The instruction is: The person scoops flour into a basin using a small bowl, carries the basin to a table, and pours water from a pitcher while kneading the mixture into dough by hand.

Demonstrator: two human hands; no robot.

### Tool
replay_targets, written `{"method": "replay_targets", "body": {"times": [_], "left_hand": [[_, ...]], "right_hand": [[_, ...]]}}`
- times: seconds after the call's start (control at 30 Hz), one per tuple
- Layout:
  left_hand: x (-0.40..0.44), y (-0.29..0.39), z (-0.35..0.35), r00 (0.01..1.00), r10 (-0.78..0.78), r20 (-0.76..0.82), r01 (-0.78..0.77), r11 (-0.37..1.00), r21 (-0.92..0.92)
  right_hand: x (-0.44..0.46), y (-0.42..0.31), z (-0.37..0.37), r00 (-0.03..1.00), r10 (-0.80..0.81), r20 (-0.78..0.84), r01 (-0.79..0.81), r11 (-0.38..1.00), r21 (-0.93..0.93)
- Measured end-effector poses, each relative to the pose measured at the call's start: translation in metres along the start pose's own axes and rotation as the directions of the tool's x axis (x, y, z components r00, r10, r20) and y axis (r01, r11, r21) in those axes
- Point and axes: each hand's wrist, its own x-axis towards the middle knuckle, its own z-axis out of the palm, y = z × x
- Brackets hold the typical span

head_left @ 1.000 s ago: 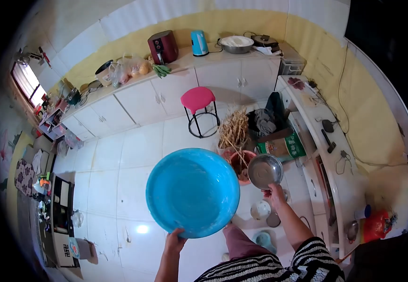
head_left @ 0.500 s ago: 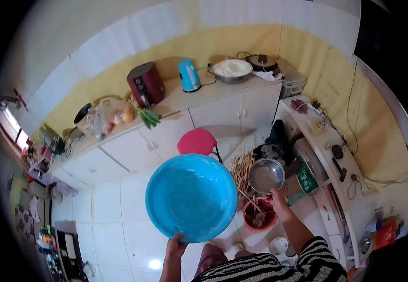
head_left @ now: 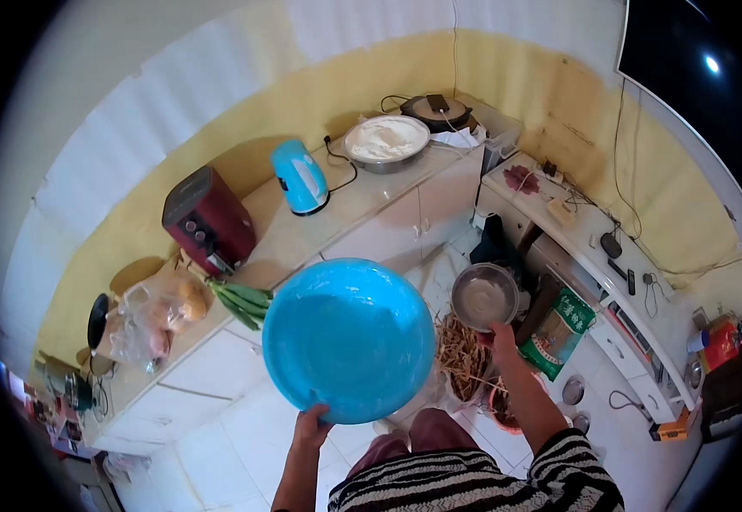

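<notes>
My left hand [head_left: 311, 425] is closed on the near rim of a large blue plastic basin [head_left: 350, 350], its inside streaked with white marks. In my right hand [head_left: 499, 338] is the edge of a smaller round metal bowl [head_left: 484, 294], held to the right of the basin. Whether the bowl contains anything is hard to make out. Below it, a heap of dry stalks [head_left: 463, 363] lies on the floor, beside a reddish tub [head_left: 503, 410] partly hidden by my right forearm.
On the counter [head_left: 371, 205] stand a dark red air fryer [head_left: 209, 222], a blue kettle [head_left: 300, 179], a basin of white flour-like powder [head_left: 388, 138], green vegetables [head_left: 243, 300] and plastic bags [head_left: 159, 311]. A white desk [head_left: 593, 230] with cables is at right, near a green package [head_left: 563, 333].
My view has moved closer to the counter and turned. The pink stool is now out of sight behind the basin. Both hands keep their holds on the basin and the bowl.
</notes>
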Motion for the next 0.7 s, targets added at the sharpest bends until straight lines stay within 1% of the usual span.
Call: {"method": "replay_targets", "body": {"times": [0.03, 0.07, 0.1, 0.13, 0.17, 0.2, 0.23, 0.3, 0.37, 0.4, 0.47, 0.53, 0.57, 0.6, 0.67, 0.7], "left_hand": [[0.011, 0.013, 0.004, 0.999, -0.018, 0.036, 0.018, 1.0, 0.013], [0.022, 0.026, 0.009, 0.997, -0.034, 0.073, 0.032, 0.999, 0.026], [0.031, 0.035, 0.016, 0.991, -0.04, 0.131, 0.041, 0.999, -0.008], [0.042, 0.042, 0.019, 0.989, -0.042, 0.141, 0.043, 0.999, -0.002], [0.052, 0.047, 0.021, 0.987, -0.043, 0.154, 0.042, 0.999, 0.009], [0.058, 0.05, 0.022, 0.985, -0.043, 0.165, 0.04, 0.999, 0.02], [0.064, 0.054, 0.024, 0.985, -0.046, 0.168, 0.043, 0.999, 0.022], [0.08, 0.065, 0.033, 0.99, -0.101, 0.094, 0.098, 0.995, 0.034], [0.094, 0.077, 0.045, 0.988, -0.113, 0.103, 0.106, 0.992, 0.069], [0.101, 0.081, 0.049, 0.986, -0.132, 0.098, 0.123, 0.988, 0.099], [0.125, 0.087, 0.056, 0.984, -0.132, 0.117, 0.121, 0.988, 0.095], [0.152, 0.093, 0.068, 0.983, -0.123, 0.134, 0.112, 0.99, 0.089], [0.167, 0.095, 0.076, 0.986, -0.13, 0.107, 0.122, 0.989, 0.079], [0.183, 0.097, 0.083, 0.987, -0.137, 0.081, 0.132, 0.989, 0.07], [0.215, 0.099, 0.095, 0.986, -0.141, 0.083, 0.137, 0.989, 0.055], [0.23, 0.1, 0.102, 0.985, -0.15, 0.09, 0.146, 0.988, 0.048]], "right_hand": [[0.007, 0.003, 0.009, 0.999, -0.032, 0.032, 0.03, 0.998, 0.056], [0.011, 0.005, 0.015, 0.999, -0.044, 0.021, 0.043, 0.997, 0.065], [0.008, 0.001, 0.027, 0.999, -0.004, -0.041, 0.006, 0.999, 0.045], [0.01, -0.002, 0.036, 0.994, 0.039, -0.104, -0.036, 0.999, 0.025], [0.014, -0.003, 0.042, 0.993, 0.037, -0.111, -0.034, 0.999, 0.027], [0.019, -0.004, 0.047, 0.995, -0.003, -0.104, 0.007, 0.999, 0.037], [0.024, -0.006, 0.054, 0.994, -0.045, -0.095, 0.049, 0.998, 0.047], [0.039, -0.016, 0.066, 0.995, -0.053, -0.086, 0.057, 0.997, 0.054], [0.061, -0.026, 0.078, 0.995, -0.061, -0.076, 0.066, 0.996, 0.057], [0.075, -0.031, 0.084, 0.994, -0.091, -0.062, 0.096, 0.992, 0.085], [0.109, -0.041, 0.094, 0.992, -0.12, -0.04, 0.124, 0.986, 0.107], [0.148, -0.062, 0.109, 0.998, -0.05, 0.023, 0.051, 0.997, -0.052], [0.168, -0.07, 0.119, 0.999, -0.042, -0.018, 0.041, 0.998, -0.051], [0.194, -0.078, 0.126, 0.999, -0.042, -0.009, 0.041, 0.998, -0.054], [0.255, -0.092, 0.138, 0.991, -0.066, 0.115, 0.084, 0.983, -0.164], [0.284, -0.1, 0.148, 0.993, -0.074, 0.09, 0.087, 0.985, -0.152]]}}
